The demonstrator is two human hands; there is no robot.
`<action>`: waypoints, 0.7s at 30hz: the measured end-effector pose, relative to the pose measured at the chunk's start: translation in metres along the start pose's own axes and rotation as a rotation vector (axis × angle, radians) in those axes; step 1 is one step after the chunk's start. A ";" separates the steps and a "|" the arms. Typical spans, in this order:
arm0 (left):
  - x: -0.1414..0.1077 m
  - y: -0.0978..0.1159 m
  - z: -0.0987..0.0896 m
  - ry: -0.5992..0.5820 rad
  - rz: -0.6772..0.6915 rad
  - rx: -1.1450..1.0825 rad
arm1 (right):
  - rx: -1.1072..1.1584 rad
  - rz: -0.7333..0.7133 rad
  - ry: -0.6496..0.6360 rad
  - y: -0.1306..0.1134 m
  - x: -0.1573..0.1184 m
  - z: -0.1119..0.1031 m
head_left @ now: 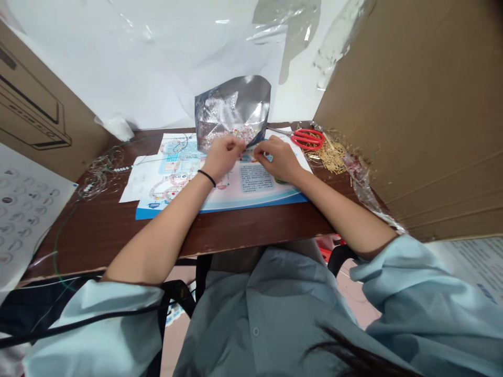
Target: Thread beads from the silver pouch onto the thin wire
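Note:
My left hand [225, 155] is in front of an open silver bag [253, 99] that holds small, mostly pink and white beads [243, 133]. Its fingers are pinched together near the bag's lower edge; what they hold is too small to make out. Close by on the right, my right hand [277, 156] has thumb and forefinger curled together, and anything between them cannot be seen clearly. Both hands are over a printed sheet [220, 201] with a blue border. Beaded strands [167, 187] lie on the sheet left of my left forearm.
Red-handled scissors [308, 139] rest beside a heap of thin gold-coloured pins [332, 156] at the right. Tangled clear thread [104, 170] lies on the left of the brown table [243, 226]. Cardboard walls [424, 120] flank the table, and a white covering [165, 63] hangs behind.

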State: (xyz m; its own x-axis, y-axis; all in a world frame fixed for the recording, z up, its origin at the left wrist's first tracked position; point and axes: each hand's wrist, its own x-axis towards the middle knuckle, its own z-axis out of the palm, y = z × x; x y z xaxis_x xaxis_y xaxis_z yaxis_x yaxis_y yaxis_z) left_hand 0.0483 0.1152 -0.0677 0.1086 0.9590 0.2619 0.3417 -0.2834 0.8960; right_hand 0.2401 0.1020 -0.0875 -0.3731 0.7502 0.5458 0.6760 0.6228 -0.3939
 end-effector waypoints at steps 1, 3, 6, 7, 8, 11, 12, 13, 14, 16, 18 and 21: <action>0.003 -0.002 -0.006 0.065 0.015 0.067 | -0.012 -0.002 -0.006 0.001 0.000 0.001; 0.008 -0.004 -0.019 0.139 0.071 0.289 | -0.029 0.007 -0.024 0.002 0.000 0.004; 0.011 -0.005 -0.028 0.056 0.155 0.646 | -0.024 0.029 -0.051 0.003 0.000 0.006; 0.011 -0.005 -0.027 0.009 0.168 0.730 | -0.016 0.038 -0.051 0.004 0.001 0.006; 0.011 -0.005 -0.025 -0.037 0.171 0.802 | -0.007 0.048 -0.046 0.004 0.001 0.007; 0.010 -0.004 -0.014 -0.126 0.123 0.976 | 0.017 0.069 -0.029 0.003 0.002 0.007; 0.011 -0.004 -0.012 -0.136 0.102 1.017 | 0.023 0.070 -0.027 0.003 0.002 0.007; 0.011 -0.003 -0.010 -0.135 0.088 1.047 | 0.029 0.069 -0.025 0.003 0.002 0.008; 0.013 -0.002 -0.009 -0.128 0.081 1.065 | 0.034 0.066 -0.022 0.002 0.003 0.008; 0.018 -0.001 -0.009 -0.116 0.075 1.081 | 0.045 0.056 -0.016 0.002 0.003 0.009; 0.025 0.000 -0.011 -0.123 0.059 1.083 | 0.060 0.042 -0.013 0.001 0.002 0.011; 0.038 0.000 -0.012 -0.143 0.023 1.054 | 0.075 0.031 -0.012 0.001 0.002 0.011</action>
State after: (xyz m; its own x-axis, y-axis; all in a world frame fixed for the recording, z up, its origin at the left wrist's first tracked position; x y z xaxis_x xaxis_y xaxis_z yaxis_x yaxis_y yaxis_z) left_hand 0.0410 0.1523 -0.0537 0.2105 0.9630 0.1684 0.9667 -0.2306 0.1107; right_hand 0.2328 0.1060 -0.0951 -0.3605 0.7716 0.5241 0.6380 0.6138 -0.4649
